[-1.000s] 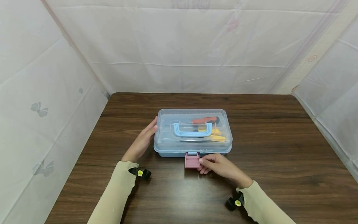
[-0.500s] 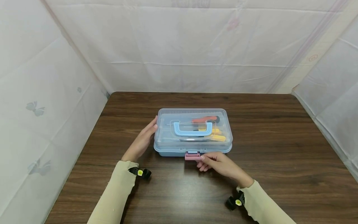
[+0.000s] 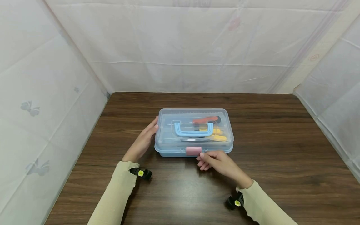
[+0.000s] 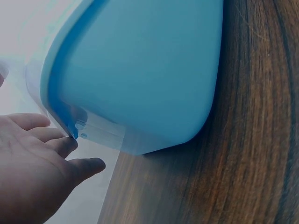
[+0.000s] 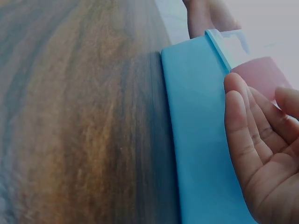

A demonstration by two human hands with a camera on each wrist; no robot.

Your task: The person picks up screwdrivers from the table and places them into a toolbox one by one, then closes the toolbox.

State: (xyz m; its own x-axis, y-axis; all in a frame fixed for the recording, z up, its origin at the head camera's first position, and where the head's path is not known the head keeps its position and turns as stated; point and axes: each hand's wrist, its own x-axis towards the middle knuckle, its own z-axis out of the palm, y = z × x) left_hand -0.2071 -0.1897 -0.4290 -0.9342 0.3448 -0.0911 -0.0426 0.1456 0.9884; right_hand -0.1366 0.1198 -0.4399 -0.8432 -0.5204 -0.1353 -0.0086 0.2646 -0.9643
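Observation:
A light blue toolbox [image 3: 171, 154] with a clear lid sits on the table, the lid down. Its pink latch [image 3: 193, 151] is at the front edge, folded up against the lid. My right hand [image 3: 217, 162] is at the latch's right corner, thumb at its edge and the other fingers relaxed just below, as the right wrist view also shows. My left hand [image 3: 142, 142] rests along the box's left side with fingers extended. Through the lid I see a red-handled screwdriver [image 3: 206, 120] and yellow-handled tools [image 3: 218, 138].
A blue carrying handle [image 3: 194, 133] lies on the lid. The dark wood table [image 3: 267, 140] spreads out around the box. White sheeting [image 3: 180, 47] hangs behind the table and on both sides.
The pink latch has swung from hanging out in front up against the lid, moved by my right hand, whose fingers have loosened at its corner. My left hand has stayed at the box's side.

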